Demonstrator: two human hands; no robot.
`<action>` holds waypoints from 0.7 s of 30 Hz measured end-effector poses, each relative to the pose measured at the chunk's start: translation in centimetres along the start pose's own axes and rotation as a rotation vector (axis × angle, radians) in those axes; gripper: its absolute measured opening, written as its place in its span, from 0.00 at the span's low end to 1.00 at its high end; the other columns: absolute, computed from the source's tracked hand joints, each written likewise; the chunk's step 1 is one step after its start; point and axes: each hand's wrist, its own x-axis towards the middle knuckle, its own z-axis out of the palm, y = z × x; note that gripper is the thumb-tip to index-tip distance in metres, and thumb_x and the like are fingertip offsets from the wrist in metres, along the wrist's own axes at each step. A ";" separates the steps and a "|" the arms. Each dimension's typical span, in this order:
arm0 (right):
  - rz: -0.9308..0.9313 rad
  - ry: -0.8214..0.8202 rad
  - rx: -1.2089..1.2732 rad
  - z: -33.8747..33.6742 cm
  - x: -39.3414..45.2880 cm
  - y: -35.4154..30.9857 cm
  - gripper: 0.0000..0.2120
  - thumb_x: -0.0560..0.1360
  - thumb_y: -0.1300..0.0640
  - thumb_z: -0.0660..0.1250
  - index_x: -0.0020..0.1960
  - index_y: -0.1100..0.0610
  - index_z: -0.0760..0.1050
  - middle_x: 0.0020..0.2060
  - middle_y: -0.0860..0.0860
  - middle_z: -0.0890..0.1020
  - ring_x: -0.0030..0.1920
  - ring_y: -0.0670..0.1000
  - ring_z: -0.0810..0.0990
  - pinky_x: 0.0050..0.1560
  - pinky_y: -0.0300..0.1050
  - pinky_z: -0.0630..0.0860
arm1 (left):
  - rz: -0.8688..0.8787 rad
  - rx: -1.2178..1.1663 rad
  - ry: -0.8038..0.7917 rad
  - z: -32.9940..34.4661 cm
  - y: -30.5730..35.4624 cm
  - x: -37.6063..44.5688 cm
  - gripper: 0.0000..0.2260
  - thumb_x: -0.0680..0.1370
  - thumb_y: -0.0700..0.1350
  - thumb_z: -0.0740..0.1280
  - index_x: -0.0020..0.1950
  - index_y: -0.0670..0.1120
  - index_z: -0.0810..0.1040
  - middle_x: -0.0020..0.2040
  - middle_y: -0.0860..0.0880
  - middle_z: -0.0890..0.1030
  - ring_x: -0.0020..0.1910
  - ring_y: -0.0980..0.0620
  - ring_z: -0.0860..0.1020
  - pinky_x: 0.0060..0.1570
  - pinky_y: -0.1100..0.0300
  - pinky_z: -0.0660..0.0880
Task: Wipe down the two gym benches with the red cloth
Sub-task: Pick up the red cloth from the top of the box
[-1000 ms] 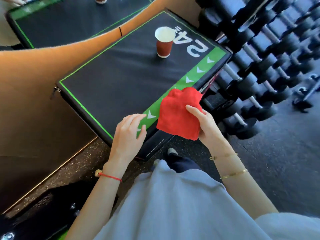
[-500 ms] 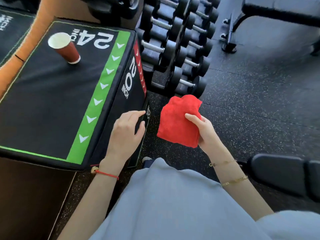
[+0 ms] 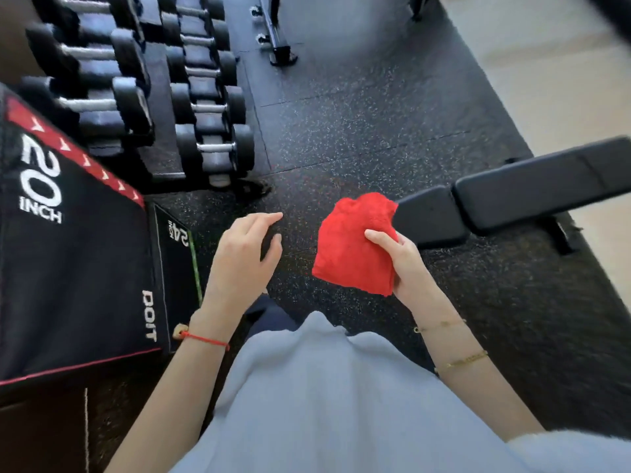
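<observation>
My right hand [image 3: 404, 264] grips a folded red cloth [image 3: 351, 247], held up in front of me above the dark speckled floor. A black padded gym bench [image 3: 532, 186] lies to the right; its near pad end [image 3: 430, 216] sits just behind the cloth. My left hand [image 3: 244, 261] hovers beside the cloth with loosely curled fingers and holds nothing. The metal foot of another bench [image 3: 276, 46] shows at the top, its pad out of view.
A black plyo box marked 20 INCH [image 3: 68, 250] stands at my left. A rack of black dumbbells [image 3: 143, 93] fills the upper left. Rubber flooring [image 3: 375, 124] stretches ahead, with pale floor [image 3: 563, 80] at the far right.
My view has swung right, away from the plyo box and its paper cup, toward the bench. Both hands keep their pose, the right one still holding the cloth.
</observation>
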 end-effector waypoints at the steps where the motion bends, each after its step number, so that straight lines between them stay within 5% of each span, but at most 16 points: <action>1: -0.006 0.032 0.009 -1.7 -0.5 -0.2 0.05 0.74 0.60 0.70 0.48 0.55 0.82 0.45 0.53 0.86 0.45 0.51 0.85 0.46 0.43 0.82 | 0.023 -0.008 -0.019 1.0 1.3 0.2 0.14 0.80 0.40 0.66 0.66 0.43 0.77 0.61 0.46 0.80 0.61 0.46 0.77 0.64 0.50 0.73; 8: -0.052 0.224 0.083 -10.3 -1.5 -1.7 0.10 0.74 0.62 0.70 0.56 0.57 0.79 0.49 0.54 0.84 0.49 0.52 0.82 0.55 0.48 0.78 | 0.174 -0.034 -0.133 7.3 7.8 3.2 0.14 0.79 0.40 0.67 0.65 0.44 0.78 0.60 0.46 0.81 0.60 0.45 0.77 0.62 0.46 0.75; 21: -0.030 0.286 0.082 -21.8 5.8 -7.6 0.12 0.74 0.61 0.71 0.57 0.56 0.78 0.53 0.55 0.84 0.51 0.52 0.83 0.51 0.45 0.80 | 0.247 -0.051 -0.213 18.7 16.1 13.1 0.15 0.79 0.39 0.67 0.66 0.44 0.77 0.60 0.48 0.81 0.58 0.45 0.77 0.59 0.46 0.75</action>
